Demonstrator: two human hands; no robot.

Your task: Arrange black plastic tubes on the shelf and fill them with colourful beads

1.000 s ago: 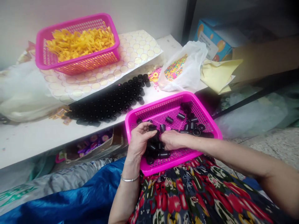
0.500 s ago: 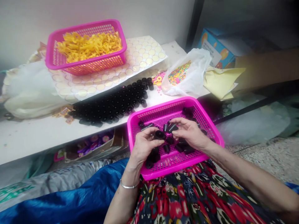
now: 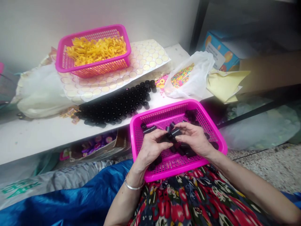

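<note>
A pink mesh basket point(image 3: 141, 150) rests on my lap and holds several loose black plastic cylinders point(image 3: 191, 115). My left hand point(image 3: 151, 149) hovers over the basket with its fingers pinched round black cylinders. Close beside it, my right hand point(image 3: 194, 138) is closed on black cylinders point(image 3: 174, 131) too, and the fingertips of both hands nearly meet. A silver bangle point(image 3: 133, 187) circles my left wrist.
On the white shelf point(image 3: 35, 138) stand rows of upright black cylinders point(image 3: 115, 105), a sheet of round stickers point(image 3: 141, 62), a second pink basket point(image 3: 94, 67) of yellow rings, a plastic bag of coloured beads point(image 3: 182, 75) and yellow paper point(image 3: 225, 84). Blue cloth point(image 3: 70, 201) lies at my left.
Both hands rose from the pile in the basket with black cylinders and came together in front of me. The view shifted slightly down and left.
</note>
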